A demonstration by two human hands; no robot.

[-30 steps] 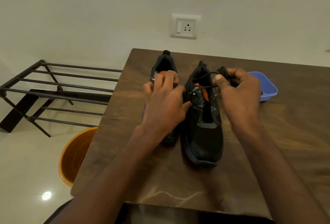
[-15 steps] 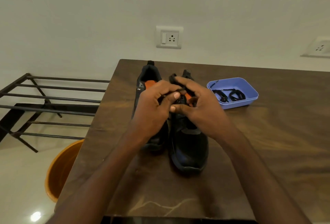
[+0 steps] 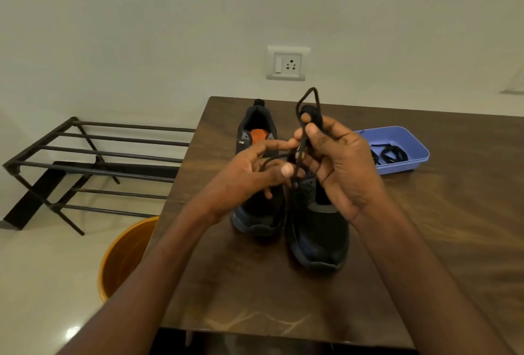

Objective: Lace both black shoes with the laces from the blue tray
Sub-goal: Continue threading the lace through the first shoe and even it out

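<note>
above the two shoes, near the middle of the table (image 3: 425,241): a black lace (image 3: 301,145) held up between both hands, loop standing over the fingers, bundled part at the top. left hand (image 3: 252,179) pinching one strand between thumb and forefinger; right hand (image 3: 340,167) curled round the bundle and the strand below it. left shoe (image 3: 258,213) and right shoe (image 3: 317,230) side by side, toes toward the body, touching or nearly so; right shoe directly under the hands, eyelets mostly hidden, so cannot tell how far threaded. blue tray (image 3: 397,167) well to the right, second lace (image 3: 391,153) coiled inside. likely handling: light, limp, prone to twist and snag on itself; no stiffness except at the tip. best held close to the tip for feeding an eyelet, with the other hand keeping the slack taut. shoe soft in the upper, probably inclined to slide on the wood unless steadied near the tongue. beside the table, a rack (image 3: 93,165) and an orange bucket (image 3: 119,264).
</note>
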